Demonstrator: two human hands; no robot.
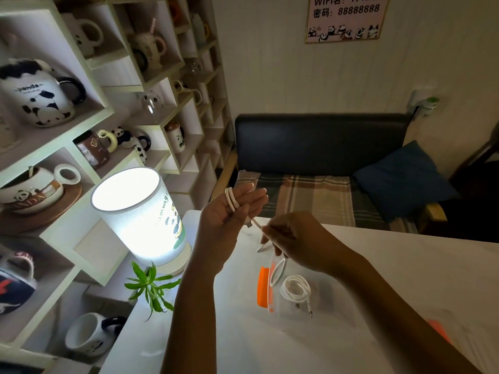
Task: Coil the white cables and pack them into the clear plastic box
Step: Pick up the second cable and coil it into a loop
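Cables first: the white cable (232,198) I'm winding sits looped over my left hand (229,211), raised above the table's (405,265) far edge, fingers closed loosely around two turns. Its free tail runs down and right into my right hand (291,238), which pinches it just beside the left. That short span slants between the hands, so my right feeds the next turn, I judge. Below and nearer me, the clear plastic box (302,300) lies on the table with its orange-trimmed lid (266,284) open, one coiled cable (295,288) already inside.
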